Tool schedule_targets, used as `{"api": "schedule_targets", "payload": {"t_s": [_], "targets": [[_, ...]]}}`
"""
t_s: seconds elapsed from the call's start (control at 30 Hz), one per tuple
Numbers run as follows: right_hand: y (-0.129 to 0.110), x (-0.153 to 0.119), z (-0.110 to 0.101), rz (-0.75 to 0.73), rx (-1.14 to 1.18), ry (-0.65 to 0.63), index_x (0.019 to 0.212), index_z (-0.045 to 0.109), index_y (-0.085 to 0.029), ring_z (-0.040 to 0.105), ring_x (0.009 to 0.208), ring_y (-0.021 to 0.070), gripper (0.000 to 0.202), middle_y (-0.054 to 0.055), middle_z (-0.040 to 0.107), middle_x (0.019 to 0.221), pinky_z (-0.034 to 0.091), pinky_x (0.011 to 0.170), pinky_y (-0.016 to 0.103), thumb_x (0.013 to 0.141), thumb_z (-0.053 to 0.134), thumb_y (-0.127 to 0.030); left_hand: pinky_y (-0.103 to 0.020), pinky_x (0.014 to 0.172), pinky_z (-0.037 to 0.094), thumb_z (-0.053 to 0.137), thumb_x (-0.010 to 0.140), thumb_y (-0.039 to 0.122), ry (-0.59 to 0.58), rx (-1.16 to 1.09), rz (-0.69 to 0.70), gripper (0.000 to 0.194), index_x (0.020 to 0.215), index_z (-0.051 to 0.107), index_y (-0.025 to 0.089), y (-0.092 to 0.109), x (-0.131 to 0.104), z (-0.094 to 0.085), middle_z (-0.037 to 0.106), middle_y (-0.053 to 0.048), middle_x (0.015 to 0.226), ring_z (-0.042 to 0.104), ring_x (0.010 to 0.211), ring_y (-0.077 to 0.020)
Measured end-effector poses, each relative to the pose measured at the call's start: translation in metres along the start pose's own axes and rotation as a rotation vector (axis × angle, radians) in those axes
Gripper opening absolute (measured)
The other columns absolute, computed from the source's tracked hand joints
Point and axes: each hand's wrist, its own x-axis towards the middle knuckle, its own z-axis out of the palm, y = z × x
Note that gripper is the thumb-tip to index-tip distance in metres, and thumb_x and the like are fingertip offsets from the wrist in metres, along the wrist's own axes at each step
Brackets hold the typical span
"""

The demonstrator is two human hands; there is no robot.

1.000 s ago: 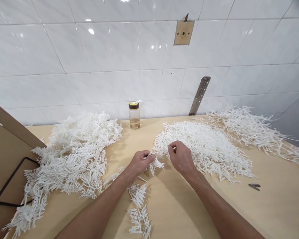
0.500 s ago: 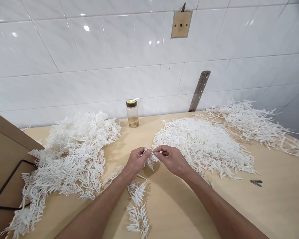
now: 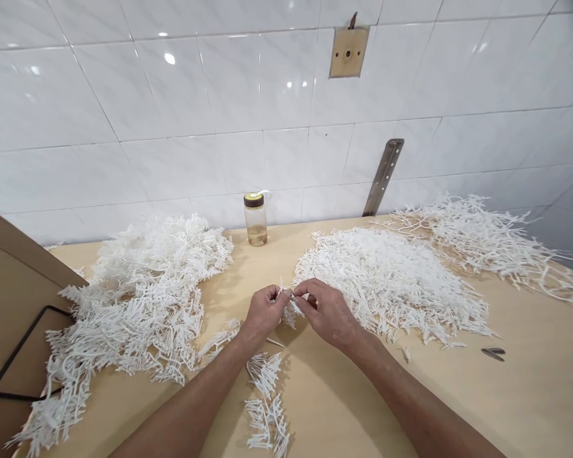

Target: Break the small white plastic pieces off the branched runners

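My left hand (image 3: 266,310) is closed in a pinch on a white branched plastic sprig (image 3: 290,315), its thumb and forefinger at the sprig's top. My right hand (image 3: 323,310) pinches the same sprig from the other side, fingertips almost touching the left ones. Some of the sprig is hidden behind the fingers. Below the left wrist, a few loose sprigs (image 3: 266,420) lie on the wooden table (image 3: 344,407). Close beyond the right hand spreads a broad heap of white sprigs (image 3: 386,280).
A larger white pile (image 3: 143,312) covers the left side, against a brown panel with a black metal loop (image 3: 16,350). At the back stand a drink bottle (image 3: 256,222) and a metal bracket (image 3: 384,175). Long white stems (image 3: 487,238) lie far right, small snips (image 3: 493,353) nearer.
Both hands keep their pinch on the sprig, with only slight finger movement. The whole view has shifted a little.
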Motion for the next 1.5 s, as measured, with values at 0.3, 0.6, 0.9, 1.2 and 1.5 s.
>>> {"api": "schedule_targets", "payload": {"t_s": [0.3, 0.6, 0.9, 1.2, 1.5], "targets": [[-0.005, -0.002, 0.002, 0.024, -0.11, -0.01, 0.084, 0.059, -0.019, 0.053, 0.06, 0.0126, 0.009, 0.002, 0.063, 0.083, 0.042, 0.06, 0.027, 0.088, 0.051, -0.018, -0.022, 0.05, 0.03, 0.062, 0.076, 0.052, -0.038, -0.001, 0.013, 0.038, 0.064, 0.053, 0.017, 0.001, 0.0, -0.001, 0.045, 0.004, 0.056, 0.039, 0.052, -0.0098], [-0.003, -0.002, 0.013, 0.191, -0.158, -0.002, 0.082, 0.062, -0.018, 0.056, 0.066, 0.016, 0.012, 0.003, 0.064, 0.079, 0.041, 0.064, 0.029, 0.084, 0.051, -0.018, -0.024, 0.057, 0.031, 0.056, 0.081, 0.041, 0.079, 0.199, 0.233, 0.03, 0.062, 0.048, 0.019, 0.003, -0.006, 0.002, 0.042, 0.004, 0.059, 0.038, 0.058, -0.0116], [-0.006, 0.0, 0.001, 0.178, -0.032, 0.022, 0.092, 0.07, -0.019, 0.058, 0.059, 0.0149, 0.021, 0.003, 0.07, 0.077, 0.044, 0.057, 0.027, 0.087, 0.052, -0.03, -0.024, 0.056, 0.029, 0.056, 0.08, 0.044, -0.048, 0.124, 0.095, 0.033, 0.062, 0.05, 0.018, 0.002, -0.003, -0.002, 0.04, 0.005, 0.058, 0.036, 0.058, -0.0108], [-0.002, 0.001, -0.001, 0.119, -0.094, 0.0, 0.086, 0.07, -0.02, 0.061, 0.065, 0.0157, 0.017, 0.004, 0.073, 0.084, 0.046, 0.065, 0.028, 0.088, 0.054, -0.024, -0.024, 0.056, 0.031, 0.061, 0.076, 0.051, -0.062, 0.026, 0.044, 0.038, 0.064, 0.054, 0.017, 0.002, -0.001, -0.001, 0.043, 0.004, 0.058, 0.039, 0.058, -0.0111], [-0.002, -0.003, 0.004, 0.085, -0.18, -0.053, 0.085, 0.064, -0.019, 0.059, 0.067, 0.0152, 0.011, 0.003, 0.068, 0.083, 0.042, 0.067, 0.028, 0.086, 0.053, -0.015, -0.024, 0.055, 0.029, 0.06, 0.077, 0.048, -0.043, 0.114, 0.059, 0.037, 0.059, 0.046, 0.019, 0.0, 0.001, 0.0, 0.04, 0.005, 0.056, 0.037, 0.057, -0.0111]]}}
